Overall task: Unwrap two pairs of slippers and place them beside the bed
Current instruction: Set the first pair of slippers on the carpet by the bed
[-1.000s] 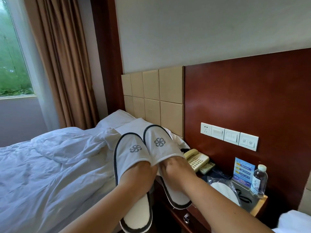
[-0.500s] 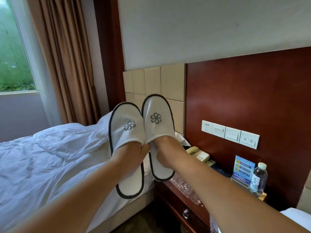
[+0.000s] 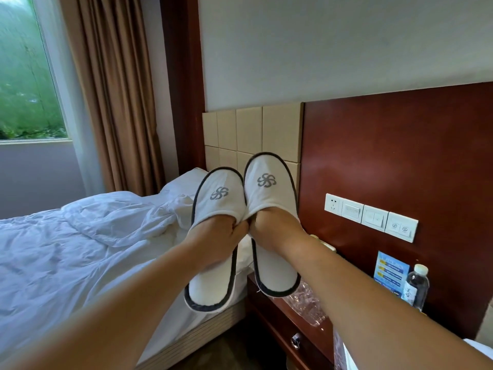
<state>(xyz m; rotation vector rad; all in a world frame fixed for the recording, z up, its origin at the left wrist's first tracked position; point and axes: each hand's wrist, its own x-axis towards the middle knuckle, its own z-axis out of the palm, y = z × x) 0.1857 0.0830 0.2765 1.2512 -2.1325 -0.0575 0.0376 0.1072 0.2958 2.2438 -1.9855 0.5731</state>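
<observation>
Two white slippers with dark trim and grey pinwheel logos are held up in the air, toes upward, side by side. My left hand [image 3: 217, 237] is slipped into the left slipper [image 3: 217, 209], fingers hidden inside its toe. My right hand [image 3: 274, 231] is inside the right slipper [image 3: 269, 193], which sits a little higher. The two hands touch at the thumbs. Both slippers hang over the gap between the bed [image 3: 80, 257] and the nightstand [image 3: 277, 319]. Crumpled clear wrapping [image 3: 306, 303] lies on the nightstand.
White rumpled duvet and a pillow [image 3: 184, 182] cover the bed at left. A water bottle [image 3: 416, 287], a blue card [image 3: 390, 271] and wall switches [image 3: 370, 216] are at right. Brown curtain and window stand at the far left. Dark floor shows below the bed's edge.
Both hands raised the slippers from low over the nightstand to headboard height, then held them there. The view shifted slightly; the phone is now hidden behind my right arm.
</observation>
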